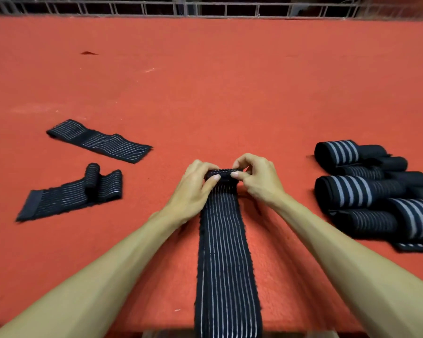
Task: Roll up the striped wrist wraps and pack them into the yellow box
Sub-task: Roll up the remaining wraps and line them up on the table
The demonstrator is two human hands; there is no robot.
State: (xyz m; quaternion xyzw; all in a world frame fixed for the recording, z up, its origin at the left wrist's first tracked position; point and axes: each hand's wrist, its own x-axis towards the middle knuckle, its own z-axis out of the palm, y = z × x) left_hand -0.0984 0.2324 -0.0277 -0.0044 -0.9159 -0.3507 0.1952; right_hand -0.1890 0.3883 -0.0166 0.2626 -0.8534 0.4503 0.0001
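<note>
A long black wrist wrap with thin white stripes [226, 259] lies flat on the red table, running from the front edge away from me. Its far end is turned over into a small tight roll [224, 172]. My left hand [195, 186] pinches the roll's left side with thumb and curled fingers. My right hand [257, 178] pinches its right side the same way. Two more thin-striped wraps lie at the left: one flat [100, 141], one partly rolled [71, 193]. No yellow box is in view.
A pile of several rolled black wraps with broad grey stripes [374, 191] sits at the right. The red felt table [205, 81] stretches far back to a metal wire fence [205, 7]. A small dark scrap [88, 53] lies far left.
</note>
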